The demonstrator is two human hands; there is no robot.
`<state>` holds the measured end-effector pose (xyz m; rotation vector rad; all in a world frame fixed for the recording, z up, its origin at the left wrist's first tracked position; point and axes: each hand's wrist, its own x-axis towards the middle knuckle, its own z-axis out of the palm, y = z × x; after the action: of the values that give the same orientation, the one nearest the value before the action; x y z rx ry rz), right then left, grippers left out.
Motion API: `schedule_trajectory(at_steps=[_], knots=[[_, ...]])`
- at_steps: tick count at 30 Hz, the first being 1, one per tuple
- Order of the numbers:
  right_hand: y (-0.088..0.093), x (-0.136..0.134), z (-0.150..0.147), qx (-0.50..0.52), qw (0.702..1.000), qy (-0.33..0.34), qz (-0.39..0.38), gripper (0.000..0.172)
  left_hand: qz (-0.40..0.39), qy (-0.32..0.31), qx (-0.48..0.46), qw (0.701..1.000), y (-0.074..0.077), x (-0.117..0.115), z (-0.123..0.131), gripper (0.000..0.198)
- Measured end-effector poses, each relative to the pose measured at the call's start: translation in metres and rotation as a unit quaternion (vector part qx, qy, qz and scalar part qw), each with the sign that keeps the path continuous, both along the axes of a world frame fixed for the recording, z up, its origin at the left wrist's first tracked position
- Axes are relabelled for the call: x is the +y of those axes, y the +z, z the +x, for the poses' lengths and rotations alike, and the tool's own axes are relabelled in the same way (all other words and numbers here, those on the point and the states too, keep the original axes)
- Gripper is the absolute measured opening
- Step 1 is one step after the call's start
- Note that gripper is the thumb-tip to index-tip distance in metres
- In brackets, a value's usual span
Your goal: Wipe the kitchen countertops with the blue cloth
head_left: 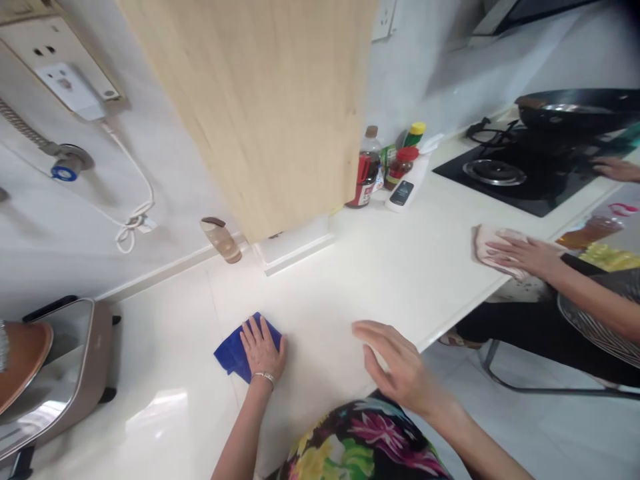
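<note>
My left hand [263, 350] lies flat, fingers spread, pressed on a blue cloth [230, 352] on the white countertop [350, 280]. A thin bracelet circles that wrist. My right hand [395, 363] hovers near the counter's front edge, fingers stretched and slightly curved, holding nothing. To the right, another person's hand [525, 255] presses a pinkish cloth [487, 243] on the same counter.
A wooden cabinet [265, 100] hangs over the counter. Sauce bottles [370, 170] and a phone [402, 193] stand at the back. A black gas hob [520, 173] carries a dark wok [580, 110]. A metallic appliance [60, 373] sits far left. Wall sockets and a white cable [133, 217] are behind.
</note>
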<state>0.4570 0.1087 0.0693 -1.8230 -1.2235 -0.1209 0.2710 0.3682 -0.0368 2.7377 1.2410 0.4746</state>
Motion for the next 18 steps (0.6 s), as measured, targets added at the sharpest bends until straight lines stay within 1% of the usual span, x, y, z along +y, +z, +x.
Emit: schedule_trajectory(at_steps=[2, 4, 5, 6, 8, 10, 14, 18], knots=[[-0.030, 0.012, 0.016, -0.054, 0.996, 0.002, -0.075, 0.037, -0.003, 0.000, -0.007, 1.000, -0.002, 0.005, 0.004, 0.077], [-0.067, 0.016, 0.027, -0.107, 0.985, -0.038, -0.131, 0.043, -0.003, -0.005, -0.013, 1.000, -0.001, 0.014, 0.011, 0.075], [-0.085, 0.016, 0.031, -0.122, 0.980, -0.068, -0.142, 0.045, -0.004, -0.010, -0.016, 1.000, 0.000, 0.020, 0.015, 0.073], [-0.101, 0.014, 0.032, -0.131, 0.975, -0.081, -0.157, 0.046, -0.006, -0.016, -0.018, 1.000, 0.001, 0.028, 0.020, 0.071], [-0.122, 0.010, 0.032, -0.141, 0.971, -0.095, -0.171, 0.050, -0.012, -0.027, -0.023, 0.999, 0.004, 0.047, 0.030, 0.066], [-0.130, 0.007, 0.031, -0.144, 0.969, -0.097, -0.173, 0.053, -0.014, -0.033, -0.029, 0.999, 0.006, 0.069, 0.042, 0.064], [-0.127, 0.006, 0.031, -0.140, 0.971, -0.093, -0.168, 0.058, -0.009, -0.026, -0.038, 0.999, 0.006, 0.110, 0.064, 0.063], [-0.128, 0.005, 0.033, -0.120, 0.975, -0.091, -0.162, 0.059, -0.006, -0.034, -0.035, 0.999, 0.004, 0.145, 0.083, 0.060]])
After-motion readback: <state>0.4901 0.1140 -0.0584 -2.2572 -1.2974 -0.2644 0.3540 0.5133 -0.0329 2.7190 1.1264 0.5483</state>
